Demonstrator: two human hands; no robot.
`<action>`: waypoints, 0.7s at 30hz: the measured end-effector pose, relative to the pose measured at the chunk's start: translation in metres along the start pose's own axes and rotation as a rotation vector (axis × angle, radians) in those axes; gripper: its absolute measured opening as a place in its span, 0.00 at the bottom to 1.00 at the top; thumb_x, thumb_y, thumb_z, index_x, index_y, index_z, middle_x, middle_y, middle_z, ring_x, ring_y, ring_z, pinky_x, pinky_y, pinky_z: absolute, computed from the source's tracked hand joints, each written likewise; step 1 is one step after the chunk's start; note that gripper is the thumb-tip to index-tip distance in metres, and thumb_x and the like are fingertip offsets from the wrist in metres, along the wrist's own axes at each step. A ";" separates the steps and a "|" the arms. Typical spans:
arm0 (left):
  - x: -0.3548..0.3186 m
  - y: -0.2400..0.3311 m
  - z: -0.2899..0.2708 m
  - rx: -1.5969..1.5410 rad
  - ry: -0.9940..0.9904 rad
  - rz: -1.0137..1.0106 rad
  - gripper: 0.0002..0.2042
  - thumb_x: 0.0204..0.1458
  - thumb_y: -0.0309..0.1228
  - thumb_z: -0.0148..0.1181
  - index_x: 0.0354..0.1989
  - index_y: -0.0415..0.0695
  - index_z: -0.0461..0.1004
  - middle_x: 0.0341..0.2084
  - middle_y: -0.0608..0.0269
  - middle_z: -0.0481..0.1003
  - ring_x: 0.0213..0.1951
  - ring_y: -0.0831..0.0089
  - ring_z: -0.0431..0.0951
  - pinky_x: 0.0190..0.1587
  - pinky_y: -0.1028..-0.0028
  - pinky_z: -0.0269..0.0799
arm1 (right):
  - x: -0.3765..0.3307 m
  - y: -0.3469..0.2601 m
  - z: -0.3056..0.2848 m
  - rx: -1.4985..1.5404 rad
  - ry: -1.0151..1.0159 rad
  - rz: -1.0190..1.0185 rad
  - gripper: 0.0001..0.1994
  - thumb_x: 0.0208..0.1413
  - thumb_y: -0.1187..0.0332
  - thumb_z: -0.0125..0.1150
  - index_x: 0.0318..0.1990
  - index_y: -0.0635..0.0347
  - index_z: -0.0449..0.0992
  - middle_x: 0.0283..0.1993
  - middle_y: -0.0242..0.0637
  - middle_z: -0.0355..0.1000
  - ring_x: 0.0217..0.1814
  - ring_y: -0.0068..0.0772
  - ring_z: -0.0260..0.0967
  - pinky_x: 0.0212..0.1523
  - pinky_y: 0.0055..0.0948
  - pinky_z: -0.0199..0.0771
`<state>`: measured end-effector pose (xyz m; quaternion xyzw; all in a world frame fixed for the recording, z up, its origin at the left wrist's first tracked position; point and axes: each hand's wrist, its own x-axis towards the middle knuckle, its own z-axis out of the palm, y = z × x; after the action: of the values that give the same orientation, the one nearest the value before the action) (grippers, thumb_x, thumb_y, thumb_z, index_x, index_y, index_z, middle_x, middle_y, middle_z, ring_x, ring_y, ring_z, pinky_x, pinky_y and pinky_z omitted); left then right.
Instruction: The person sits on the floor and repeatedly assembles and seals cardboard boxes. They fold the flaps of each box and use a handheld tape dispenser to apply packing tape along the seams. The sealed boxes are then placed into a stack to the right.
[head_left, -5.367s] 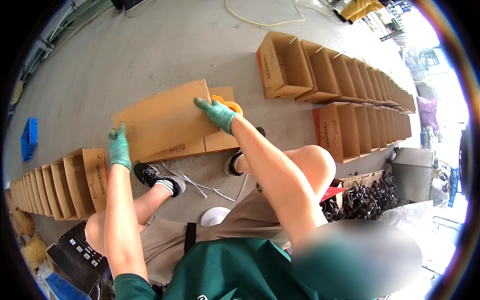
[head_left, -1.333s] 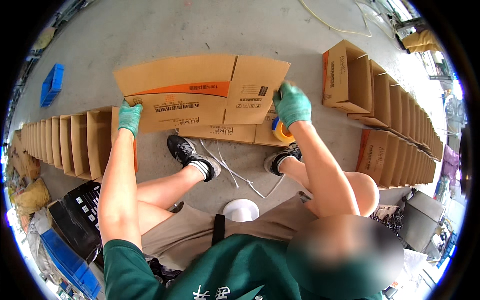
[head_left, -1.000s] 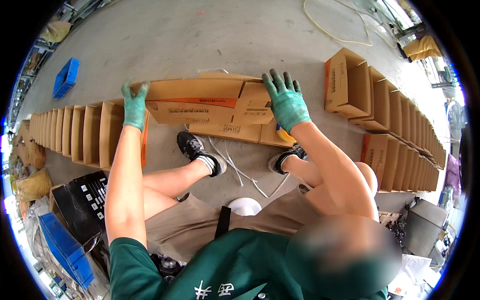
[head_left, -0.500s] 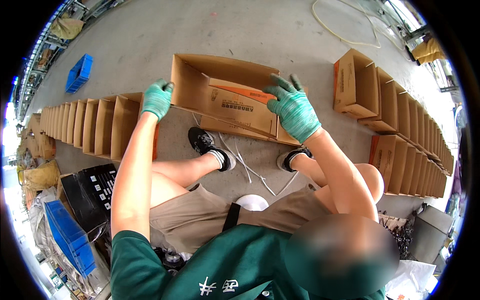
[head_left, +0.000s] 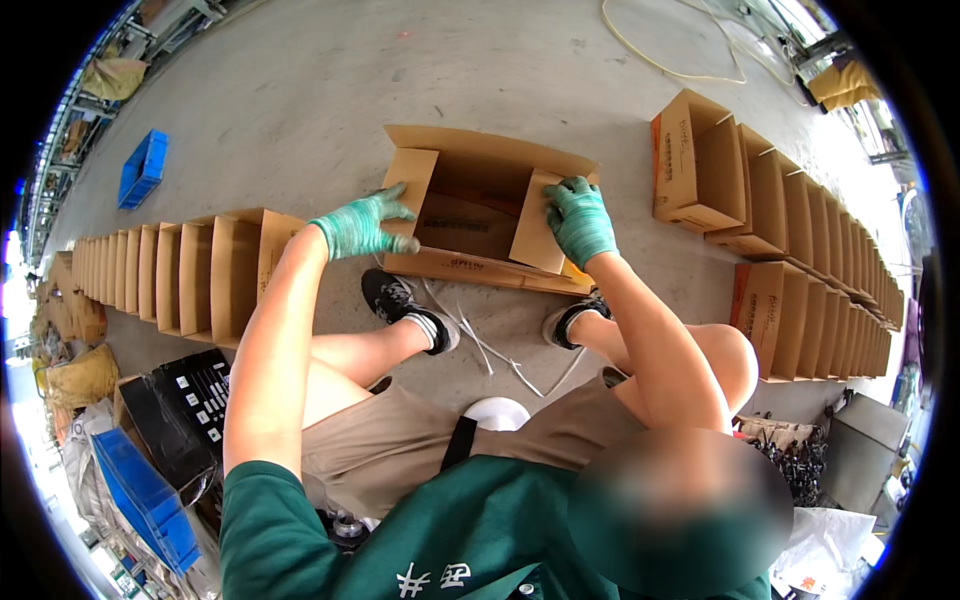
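In front of my feet is a brown cardboard box (head_left: 462, 266) with its top toward me. Its left flap (head_left: 411, 178) and right flap (head_left: 533, 232) are folded in over the opening, while the far flap (head_left: 490, 145) stands out. My left hand (head_left: 366, 224), in a green glove, is at the left flap with its fingers apart. The gloved right hand (head_left: 582, 222) has its fingers bent over the right flap. Between the two flaps the dim inside of the box shows.
Rows of upright open cardboard boxes stand at left (head_left: 190, 268) and right (head_left: 700, 170). White strips (head_left: 482, 345) lie on the floor between my shoes. A blue crate (head_left: 143, 170) sits far left, another blue bin (head_left: 145, 495) near left. A pale hose (head_left: 660, 70) curves far right.
The box has come down and turned so its opening faces up, with both side flaps now folded in. My left hand has moved right and spread its fingers; my right fingers have curled.
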<state>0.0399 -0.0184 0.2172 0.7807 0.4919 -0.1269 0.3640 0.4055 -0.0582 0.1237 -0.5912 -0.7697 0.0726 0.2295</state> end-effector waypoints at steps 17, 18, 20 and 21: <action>0.069 -0.038 0.082 -0.443 0.768 -0.224 0.51 0.45 0.41 0.76 0.74 0.44 0.47 0.62 0.45 0.68 0.60 0.55 0.72 0.61 0.60 0.70 | 0.015 0.007 -0.010 1.043 -0.288 0.766 0.28 0.59 0.53 0.65 0.65 0.47 0.70 0.79 0.46 0.42 0.67 0.44 0.63 0.63 0.36 0.68; 0.064 -0.044 0.082 -0.516 0.746 -0.199 0.53 0.45 0.40 0.76 0.74 0.45 0.43 0.63 0.45 0.67 0.61 0.55 0.71 0.62 0.60 0.69 | 0.007 0.000 -0.008 0.971 -0.268 0.659 0.28 0.59 0.55 0.66 0.66 0.47 0.69 0.80 0.47 0.40 0.70 0.45 0.61 0.65 0.35 0.65; 0.052 -0.055 0.084 -0.661 0.707 -0.150 0.57 0.45 0.39 0.77 0.76 0.46 0.37 0.65 0.45 0.66 0.62 0.57 0.71 0.63 0.61 0.69 | -0.005 -0.001 0.002 0.743 -0.335 0.555 0.30 0.57 0.64 0.66 0.68 0.43 0.67 0.80 0.52 0.35 0.76 0.51 0.54 0.69 0.36 0.61; 0.047 -0.051 0.085 -0.617 0.707 -0.158 0.58 0.45 0.39 0.77 0.76 0.47 0.36 0.65 0.46 0.66 0.62 0.57 0.71 0.64 0.61 0.68 | -0.011 -0.004 0.005 0.708 -0.307 0.539 0.29 0.58 0.65 0.66 0.68 0.41 0.67 0.81 0.51 0.35 0.76 0.50 0.53 0.69 0.35 0.60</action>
<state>0.0323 -0.0330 0.1092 0.5915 0.6582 0.2715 0.3784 0.4019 -0.0692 0.1173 -0.6380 -0.5416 0.4741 0.2735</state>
